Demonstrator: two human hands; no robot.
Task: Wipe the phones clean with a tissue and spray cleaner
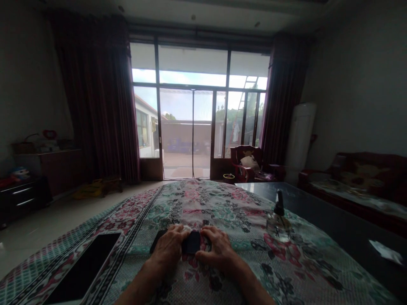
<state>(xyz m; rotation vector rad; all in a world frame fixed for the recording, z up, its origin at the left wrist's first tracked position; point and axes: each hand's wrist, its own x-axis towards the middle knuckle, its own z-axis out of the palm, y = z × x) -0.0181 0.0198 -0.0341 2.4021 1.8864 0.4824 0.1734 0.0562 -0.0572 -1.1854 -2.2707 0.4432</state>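
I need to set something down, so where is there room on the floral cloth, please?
Floral cloth lies bare between phone and left hand, and between right hand and bottle. Crowded: between the hands, around the dark block.

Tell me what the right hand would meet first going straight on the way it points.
Right hand: likely the dark rectangular object just to its left; whether they already touch is unclear.

Two hands (171, 243) (221, 248), at least one dark block (191, 243), one bottle (279, 224), one touchscreen (85, 267)
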